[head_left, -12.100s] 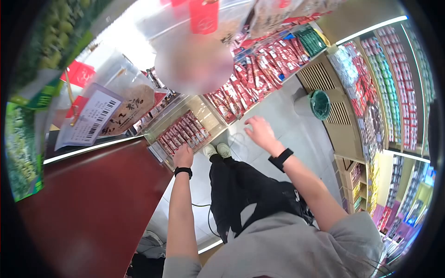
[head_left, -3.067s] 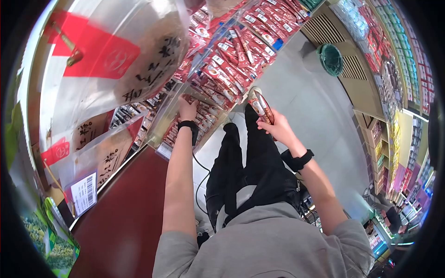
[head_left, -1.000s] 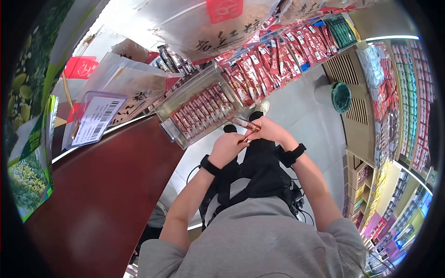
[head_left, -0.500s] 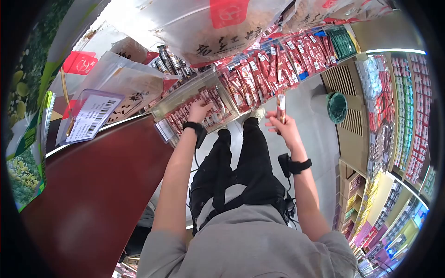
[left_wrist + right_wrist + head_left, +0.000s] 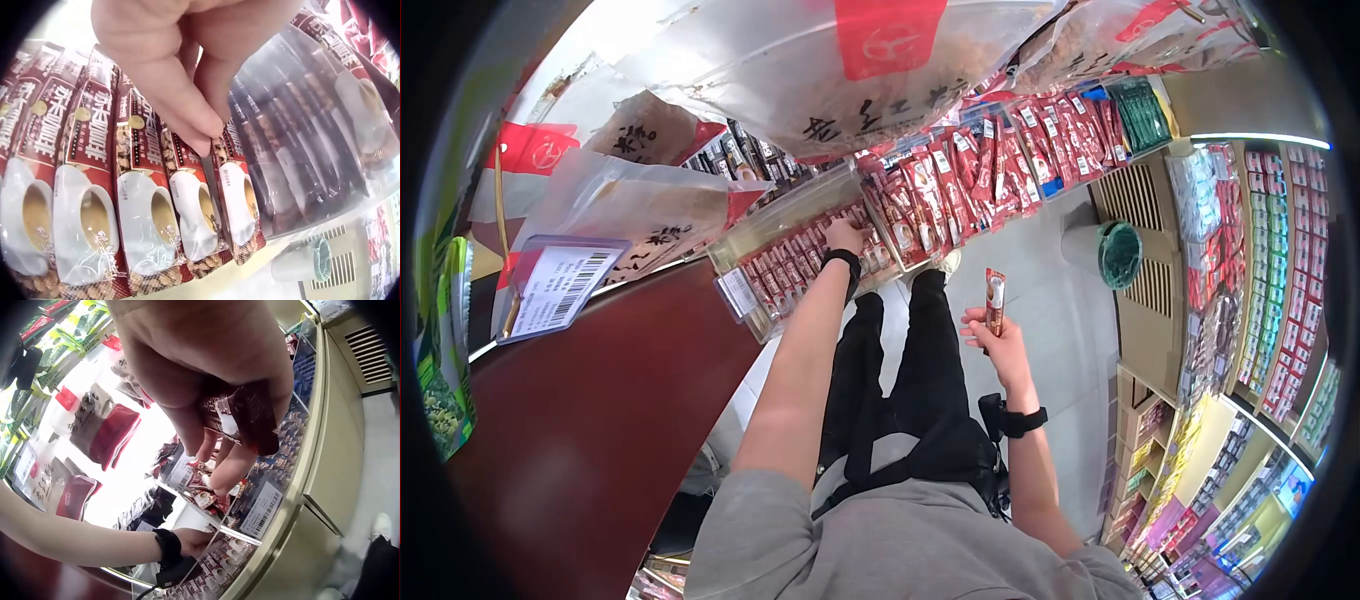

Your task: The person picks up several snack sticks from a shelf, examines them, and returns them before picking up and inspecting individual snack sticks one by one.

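The left hand (image 5: 844,238) reaches into a clear bin (image 5: 752,312) of upright red coffee sachets (image 5: 785,278). In the left wrist view its fingertips (image 5: 209,134) pinch the top of the last sachet (image 5: 234,187) in the row, beside the bin's clear wall. The right hand (image 5: 1003,345), held over the floor to the right, grips a red-brown sachet (image 5: 995,300) that stands up from between thumb and fingers. In the right wrist view this dark packet (image 5: 247,419) lies against the palm, some fingers extended.
More red sachets (image 5: 945,190) fill the adjoining bin. Large printed bags (image 5: 850,90) hang above, with a price tag (image 5: 560,290) at left. A dark red counter (image 5: 600,390) lies left of the bins. A green-lined trash can (image 5: 1119,255) and stocked shelves stand at right.
The two hands, together over the legs a second ago, have parted. The left moved into the bin and then rightward along the row; the right moved right and lower, keeping its sachet.
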The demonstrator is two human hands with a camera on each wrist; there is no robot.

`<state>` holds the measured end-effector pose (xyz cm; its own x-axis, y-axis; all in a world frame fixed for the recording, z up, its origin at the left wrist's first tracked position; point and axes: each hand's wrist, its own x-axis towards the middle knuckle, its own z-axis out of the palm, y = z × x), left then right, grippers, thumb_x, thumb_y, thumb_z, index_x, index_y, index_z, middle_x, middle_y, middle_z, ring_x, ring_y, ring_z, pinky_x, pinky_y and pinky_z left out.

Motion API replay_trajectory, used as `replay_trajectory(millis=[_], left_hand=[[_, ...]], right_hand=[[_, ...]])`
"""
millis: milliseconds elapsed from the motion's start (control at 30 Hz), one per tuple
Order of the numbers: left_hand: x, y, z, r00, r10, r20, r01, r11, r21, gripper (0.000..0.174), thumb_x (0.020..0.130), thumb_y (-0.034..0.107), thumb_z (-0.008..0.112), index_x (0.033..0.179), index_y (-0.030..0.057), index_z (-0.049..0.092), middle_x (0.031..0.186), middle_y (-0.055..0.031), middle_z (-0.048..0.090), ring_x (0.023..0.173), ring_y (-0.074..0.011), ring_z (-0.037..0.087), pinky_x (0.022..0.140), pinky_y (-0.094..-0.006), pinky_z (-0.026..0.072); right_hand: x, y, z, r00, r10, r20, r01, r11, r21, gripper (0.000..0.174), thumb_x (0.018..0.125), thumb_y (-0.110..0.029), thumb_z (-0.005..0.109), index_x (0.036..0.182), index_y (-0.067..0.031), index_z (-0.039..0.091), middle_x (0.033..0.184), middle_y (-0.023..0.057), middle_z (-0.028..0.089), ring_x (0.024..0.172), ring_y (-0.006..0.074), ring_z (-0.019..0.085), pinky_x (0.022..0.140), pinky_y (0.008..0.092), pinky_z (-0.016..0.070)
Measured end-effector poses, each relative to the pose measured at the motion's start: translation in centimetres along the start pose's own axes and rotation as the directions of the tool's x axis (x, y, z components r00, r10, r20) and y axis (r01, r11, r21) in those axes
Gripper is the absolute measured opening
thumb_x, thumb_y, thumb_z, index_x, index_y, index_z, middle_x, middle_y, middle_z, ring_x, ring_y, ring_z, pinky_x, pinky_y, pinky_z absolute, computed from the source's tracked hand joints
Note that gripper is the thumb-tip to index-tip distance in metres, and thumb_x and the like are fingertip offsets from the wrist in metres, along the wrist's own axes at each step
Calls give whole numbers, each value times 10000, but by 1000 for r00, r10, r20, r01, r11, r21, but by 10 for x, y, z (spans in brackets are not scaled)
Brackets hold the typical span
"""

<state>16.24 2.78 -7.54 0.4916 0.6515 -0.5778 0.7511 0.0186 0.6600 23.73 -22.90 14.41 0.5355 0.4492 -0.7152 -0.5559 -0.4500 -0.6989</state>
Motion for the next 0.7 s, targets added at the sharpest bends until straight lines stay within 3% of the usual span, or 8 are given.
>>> replay_trajectory(millis=[133,233,300,433,533,600,633,700], left_hand=[[-10,15,-5,996,50,-80,-38,989,142,167,654,112,673,662,-40,604,609,-121,589,519,-168,586,487,-265,476],[-11,19,-4,996,-82,-24,84,994,67,183,652,140,679,671,-31,617,637,-121,604,542,-201,600,521,-299,485],[-9,16,-3,991,107,-84,-73,940,333,215,648,182,682,695,-16,613,647,-117,608,595,-249,606,584,-329,483],[-17,21,-4,982,116,-151,-50,920,388,246,653,212,671,726,-9,591,681,-138,604,680,-290,593,660,-351,465],[-25,26,-8,978,183,-102,-136,925,356,222,680,205,642,766,11,573,739,-152,598,774,-303,571,704,-373,444],[-32,35,-12,971,148,-190,-79,941,330,189,701,193,616,800,37,573,853,-163,575,843,-311,539,734,-380,428],[-35,38,-20,970,178,-166,-103,918,384,250,733,175,571,950,63,519,1005,-137,503,962,-305,477,767,-395,414],[-41,41,-34,951,213,-222,-102,899,426,273,734,163,561,987,72,512,1051,-119,479,1005,-291,447,803,-399,390]], right_hand=[[1,4,2,1000,9,2,-9,1000,2,215,816,-91,530,1000,19,539,892,83,588,778,135,587,657,233,480],[1,3,3,1000,7,13,-7,1000,15,217,814,-90,531,1001,20,538,892,85,588,775,134,587,656,230,479],[0,1,4,1000,12,7,-12,1000,11,219,813,-90,533,1003,19,537,881,85,590,769,136,588,654,231,480],[-1,0,4,1000,15,8,-15,1000,0,217,813,-93,534,1001,15,538,854,81,590,742,132,587,634,226,476],[0,0,4,999,18,30,-17,1000,-13,210,815,-100,531,994,10,538,810,67,586,702,114,578,604,219,467],[0,-3,5,998,22,64,-20,999,-32,203,818,-103,525,991,2,537,765,45,574,649,88,555,571,207,451],[1,-4,5,998,21,64,-19,999,-29,203,818,-103,525,991,2,537,765,45,574,649,88,555,571,207,451],[2,-7,5,998,4,57,-2,999,-38,201,819,-103,521,995,-6,536,737,29,563,614,70,534,554,199,439]])
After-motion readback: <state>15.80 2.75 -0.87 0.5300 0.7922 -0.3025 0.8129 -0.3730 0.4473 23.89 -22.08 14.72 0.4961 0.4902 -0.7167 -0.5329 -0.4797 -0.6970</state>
